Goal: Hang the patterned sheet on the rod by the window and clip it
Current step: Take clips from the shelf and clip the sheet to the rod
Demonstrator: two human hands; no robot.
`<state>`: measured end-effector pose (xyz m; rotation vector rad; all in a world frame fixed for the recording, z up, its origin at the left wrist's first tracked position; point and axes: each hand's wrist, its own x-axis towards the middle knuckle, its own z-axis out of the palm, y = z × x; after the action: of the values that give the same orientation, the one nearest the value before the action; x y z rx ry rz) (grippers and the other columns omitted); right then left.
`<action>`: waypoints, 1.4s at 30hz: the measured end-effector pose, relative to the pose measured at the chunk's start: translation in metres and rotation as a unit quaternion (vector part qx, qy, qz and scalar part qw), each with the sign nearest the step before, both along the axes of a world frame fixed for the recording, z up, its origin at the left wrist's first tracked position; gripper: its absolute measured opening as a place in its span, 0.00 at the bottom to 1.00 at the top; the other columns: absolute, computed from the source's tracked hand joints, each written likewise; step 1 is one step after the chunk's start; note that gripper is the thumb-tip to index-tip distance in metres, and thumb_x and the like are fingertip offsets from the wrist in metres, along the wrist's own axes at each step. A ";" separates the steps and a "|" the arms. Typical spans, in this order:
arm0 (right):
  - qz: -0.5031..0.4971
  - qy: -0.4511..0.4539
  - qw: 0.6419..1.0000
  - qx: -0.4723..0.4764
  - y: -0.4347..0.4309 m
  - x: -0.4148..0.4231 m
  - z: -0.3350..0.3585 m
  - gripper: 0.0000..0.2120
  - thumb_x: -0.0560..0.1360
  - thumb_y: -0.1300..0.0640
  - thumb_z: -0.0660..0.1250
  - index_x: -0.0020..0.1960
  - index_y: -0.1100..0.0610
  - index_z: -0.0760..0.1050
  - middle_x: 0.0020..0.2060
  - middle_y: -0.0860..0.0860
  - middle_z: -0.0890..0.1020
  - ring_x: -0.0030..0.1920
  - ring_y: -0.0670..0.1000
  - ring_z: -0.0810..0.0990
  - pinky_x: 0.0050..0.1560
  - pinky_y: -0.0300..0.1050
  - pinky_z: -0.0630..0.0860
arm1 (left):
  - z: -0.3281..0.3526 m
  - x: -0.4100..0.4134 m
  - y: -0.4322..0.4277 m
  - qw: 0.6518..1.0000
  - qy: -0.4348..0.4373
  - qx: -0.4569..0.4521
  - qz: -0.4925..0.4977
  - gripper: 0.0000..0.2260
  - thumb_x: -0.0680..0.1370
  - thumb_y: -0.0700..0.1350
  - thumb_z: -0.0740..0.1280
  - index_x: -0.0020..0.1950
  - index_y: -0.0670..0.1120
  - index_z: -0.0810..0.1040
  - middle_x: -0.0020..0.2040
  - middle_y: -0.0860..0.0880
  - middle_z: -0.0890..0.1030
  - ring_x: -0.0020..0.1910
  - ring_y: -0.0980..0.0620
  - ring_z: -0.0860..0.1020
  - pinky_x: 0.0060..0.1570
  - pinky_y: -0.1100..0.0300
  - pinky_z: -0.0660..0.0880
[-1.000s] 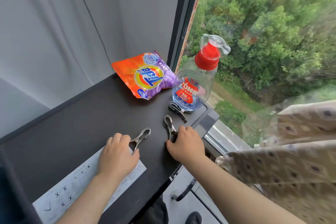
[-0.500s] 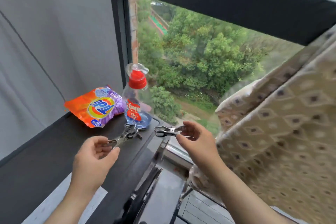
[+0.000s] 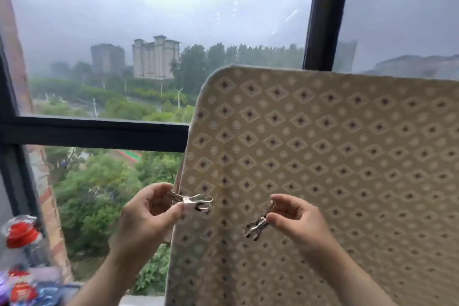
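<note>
L hand (image 3: 146, 218) pinches clip (image 3: 195, 202), overlapping sheet (image 3: 335, 169) edge

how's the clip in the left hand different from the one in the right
The left clip, pinched by the left hand, lies level at the sheet edge. The right clip, pinched by the right hand, slants down-left before the sheet's pattern. Both are shiny metal.

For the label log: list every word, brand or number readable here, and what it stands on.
No text can be read.
Red label on the clear red-capped bottle: lettering too blurred to read.
Patterned sheet: diamonds and dots only, no lettering.
</note>
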<state>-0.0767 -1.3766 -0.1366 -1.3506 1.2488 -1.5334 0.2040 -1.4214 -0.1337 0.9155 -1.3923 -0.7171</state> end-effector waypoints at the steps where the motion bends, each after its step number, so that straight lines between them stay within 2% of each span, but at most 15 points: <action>1: 0.007 0.002 1.000 -0.008 0.002 -0.015 0.013 0.26 0.58 0.57 0.83 0.53 0.61 0.80 0.41 0.53 0.85 0.39 0.44 0.83 0.40 0.34 0.78 | 0.014 -0.014 -0.001 1.000 -0.009 -0.013 -0.001 0.16 0.67 0.35 0.78 0.49 0.49 0.79 0.41 0.44 0.84 0.37 0.53 0.82 0.33 0.67 0.78; 3: -0.012 0.010 0.999 -0.043 0.010 -0.042 0.045 0.43 0.43 0.41 0.85 0.52 0.61 0.80 0.38 0.51 0.86 0.38 0.44 0.83 0.39 0.34 0.78 | 0.046 -0.043 -0.006 0.999 -0.024 -0.037 -0.008 0.15 0.67 0.36 0.78 0.49 0.49 0.79 0.42 0.46 0.84 0.39 0.49 0.83 0.36 0.65 0.79; 4: -0.025 0.007 0.998 -0.058 0.010 -0.055 0.057 0.45 0.41 0.38 0.84 0.52 0.61 0.80 0.37 0.51 0.85 0.38 0.44 0.83 0.38 0.33 0.77 | 0.062 -0.055 -0.010 0.999 -0.029 -0.042 -0.018 0.16 0.66 0.38 0.79 0.49 0.49 0.80 0.42 0.46 0.84 0.41 0.47 0.84 0.39 0.62 0.80; 8: -0.028 0.002 0.994 -0.105 -0.002 -0.094 0.113 0.37 0.47 0.43 0.83 0.52 0.58 0.80 0.39 0.51 0.85 0.38 0.44 0.83 0.39 0.33 0.77 | 0.122 -0.095 -0.034 0.995 -0.034 -0.074 -0.061 0.25 0.55 0.54 0.80 0.50 0.50 0.80 0.43 0.49 0.85 0.41 0.52 0.83 0.45 0.58 0.80; 11: -0.021 0.020 0.992 -0.120 -0.026 -0.114 0.147 0.32 0.53 0.46 0.81 0.53 0.56 0.80 0.42 0.52 0.85 0.43 0.46 0.83 0.45 0.36 0.78 | 0.157 -0.123 -0.064 0.988 -0.059 -0.121 -0.073 0.20 0.62 0.45 0.82 0.50 0.51 0.80 0.43 0.49 0.85 0.43 0.54 0.83 0.43 0.65 0.79; 13: -0.020 0.037 0.989 -0.141 -0.051 -0.124 0.167 0.38 0.50 0.41 0.83 0.55 0.56 0.80 0.43 0.52 0.86 0.45 0.47 0.84 0.48 0.39 0.78 | 0.177 -0.138 -0.091 0.981 -0.095 -0.148 -0.076 0.20 0.62 0.44 0.81 0.51 0.52 0.80 0.43 0.50 0.85 0.43 0.54 0.83 0.44 0.63 0.79; 15: -0.018 0.058 0.985 -0.163 -0.077 -0.130 0.187 0.41 0.47 0.38 0.83 0.55 0.56 0.80 0.44 0.52 0.86 0.46 0.49 0.84 0.49 0.40 0.78 | 0.197 -0.151 -0.123 0.972 -0.131 -0.183 -0.074 0.21 0.60 0.51 0.82 0.49 0.53 0.81 0.43 0.52 0.85 0.43 0.55 0.83 0.45 0.62 0.79; 19: -0.002 0.089 0.978 -0.188 -0.124 -0.139 0.228 0.29 0.57 0.46 0.80 0.54 0.56 0.81 0.45 0.54 0.86 0.46 0.48 0.84 0.49 0.38 0.78 | 0.234 -0.172 -0.188 0.930 -0.253 -0.265 -0.021 0.19 0.59 0.66 0.73 0.47 0.67 0.78 0.46 0.63 0.82 0.49 0.64 0.80 0.54 0.62 0.76; 23: -0.006 0.123 0.972 -0.202 -0.156 -0.155 0.256 0.28 0.59 0.43 0.79 0.55 0.55 0.81 0.46 0.53 0.86 0.47 0.48 0.84 0.52 0.41 0.79 | 0.256 -0.192 -0.226 0.902 -0.325 -0.282 -0.042 0.19 0.67 0.50 0.78 0.54 0.61 0.76 0.50 0.64 0.77 0.51 0.66 0.77 0.57 0.59 0.76; 25: -0.009 0.127 0.971 -0.204 -0.168 -0.164 0.267 0.23 0.62 0.48 0.78 0.54 0.55 0.81 0.47 0.53 0.86 0.48 0.48 0.84 0.55 0.43 0.78 | 0.257 -0.196 -0.245 0.901 -0.329 -0.278 -0.053 0.20 0.68 0.47 0.78 0.52 0.65 0.75 0.50 0.63 0.77 0.51 0.66 0.78 0.56 0.61 0.76; 28: 0.009 0.120 0.970 -0.211 -0.184 -0.169 0.279 0.26 0.60 0.47 0.79 0.55 0.55 0.80 0.48 0.54 0.86 0.48 0.49 0.84 0.50 0.39 0.79 | 0.254 -0.201 -0.265 0.919 -0.293 -0.253 -0.075 0.20 0.67 0.50 0.78 0.48 0.71 0.76 0.47 0.60 0.81 0.50 0.67 0.79 0.54 0.61 0.79; 30: 0.013 0.122 0.970 -0.212 -0.195 -0.169 0.287 0.30 0.59 0.44 0.80 0.56 0.56 0.80 0.48 0.54 0.86 0.51 0.51 0.85 0.54 0.43 0.79 | 0.254 -0.204 -0.272 0.927 -0.276 -0.235 -0.096 0.20 0.66 0.52 0.77 0.49 0.73 0.75 0.46 0.61 0.81 0.49 0.66 0.80 0.53 0.58 0.80; 33: 0.018 0.124 0.969 -0.213 -0.205 -0.167 0.298 0.23 0.63 0.51 0.77 0.56 0.58 0.79 0.48 0.57 0.86 0.51 0.54 0.84 0.60 0.50 0.79 | 0.256 -0.208 -0.273 0.933 -0.249 -0.234 -0.117 0.20 0.62 0.59 0.74 0.50 0.72 0.75 0.46 0.62 0.81 0.46 0.59 0.83 0.50 0.55 0.81; 37: 0.018 0.189 0.957 -0.222 -0.212 -0.159 0.316 0.15 0.68 0.57 0.77 0.52 0.60 0.80 0.43 0.56 0.85 0.45 0.51 0.84 0.58 0.50 0.80 | 0.254 -0.210 -0.271 0.937 -0.223 -0.235 -0.130 0.20 0.60 0.60 0.73 0.51 0.68 0.77 0.45 0.60 0.81 0.45 0.56 0.83 0.49 0.59 0.79; 42: -0.020 0.293 0.925 -0.242 -0.214 -0.152 0.336 0.03 0.71 0.62 0.74 0.44 0.57 0.81 0.42 0.59 0.85 0.40 0.49 0.82 0.50 0.46 0.82 | 0.260 -0.206 -0.265 0.949 -0.189 -0.200 -0.153 0.16 0.71 0.37 0.75 0.53 0.53 0.79 0.44 0.50 0.79 0.39 0.55 0.82 0.39 0.64 0.77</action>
<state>-0.2283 -1.5908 0.1995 -2.2402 1.2807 -1.5844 -0.0024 -1.6868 0.1261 0.5323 -1.9650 -0.4688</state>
